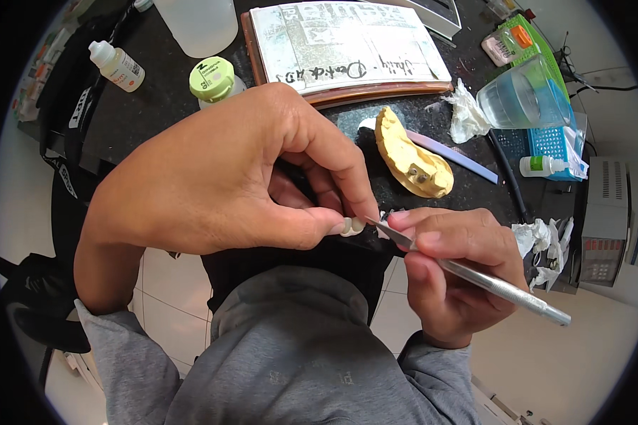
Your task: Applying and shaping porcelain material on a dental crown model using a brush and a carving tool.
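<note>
I see the left hand (pixel 220 177) pinching a small whitish tooth-like piece (pixel 352 227) between thumb and forefinger, above the lap; the right hand (pixel 454 273) grips a slim metal blade tool (pixel 475 276), tip at the piece; I judge it light, rigid, chip-prone; pinch its sides.

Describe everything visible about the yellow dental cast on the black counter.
The yellow dental cast is a curved, arch-shaped block that looks like matte plaster or stone, pale yellow with a rough, uneven surface. Near its lower right end sit two small dark metallic-looking posts set into the top. It lies flat on the black counter, slanting from upper left to lower right, just below the brown-edged tray. A flat, pale lilac strip runs out from under or behind it to the right. Neither hand touches it.
</note>
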`<state>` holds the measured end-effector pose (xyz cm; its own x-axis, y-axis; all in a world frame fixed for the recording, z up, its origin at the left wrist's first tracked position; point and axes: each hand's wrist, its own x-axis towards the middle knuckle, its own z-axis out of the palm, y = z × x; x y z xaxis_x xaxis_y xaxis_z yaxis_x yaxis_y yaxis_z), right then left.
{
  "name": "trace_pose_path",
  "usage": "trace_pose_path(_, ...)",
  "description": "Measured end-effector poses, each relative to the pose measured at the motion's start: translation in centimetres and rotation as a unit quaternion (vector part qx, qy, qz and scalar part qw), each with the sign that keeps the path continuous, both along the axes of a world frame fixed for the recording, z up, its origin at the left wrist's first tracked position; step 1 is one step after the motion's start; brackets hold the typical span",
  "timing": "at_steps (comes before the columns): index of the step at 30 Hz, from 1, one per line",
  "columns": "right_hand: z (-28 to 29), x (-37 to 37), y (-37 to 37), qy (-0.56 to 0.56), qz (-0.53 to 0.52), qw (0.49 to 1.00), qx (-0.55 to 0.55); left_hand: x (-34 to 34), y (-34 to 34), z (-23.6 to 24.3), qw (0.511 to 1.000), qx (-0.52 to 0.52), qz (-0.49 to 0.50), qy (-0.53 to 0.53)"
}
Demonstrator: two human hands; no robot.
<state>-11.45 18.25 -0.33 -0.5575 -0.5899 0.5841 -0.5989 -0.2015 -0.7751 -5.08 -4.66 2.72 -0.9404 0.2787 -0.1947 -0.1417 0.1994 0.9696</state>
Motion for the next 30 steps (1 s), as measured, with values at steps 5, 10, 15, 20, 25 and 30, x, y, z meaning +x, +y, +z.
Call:
trace_pose_path(5, 0.2, -0.2, -0.4, 0.009, 0.014, 1.000, -0.006, 0.0, 0.0, 0.1, 1.000, 0.000, -0.006, -0.003)
trace_pose_path(10, 0.0, 0.0, -0.9, 0.009, 0.015, 1.000, -0.004, 0.0, 0.0, 0.0, 1.000, 0.000, 0.005, -0.006)
trace_pose_path(15, 0.2, -0.2, -0.7, 0.025, 0.025, 0.999, 0.019, 0.0, 0.1, -0.1, 1.000, 0.006, 0.010, -0.002)
trace_pose_path(20, 0.2, -0.2, -0.7, 0.027, 0.031, 0.999, 0.019, 0.1, 0.1, 0.0, 1.000, 0.009, 0.014, -0.008)
trace_pose_path(25, 0.3, -0.8, -0.2, 0.073, 0.072, 0.993, 0.057, 0.1, 0.0, -0.1, 1.000, 0.014, 0.012, 0.000)
trace_pose_path(30, 0.2, -0.8, -0.3, 0.077, 0.069, 0.993, 0.052, 0.1, 0.0, -0.2, 1.000, 0.018, 0.012, 0.001)
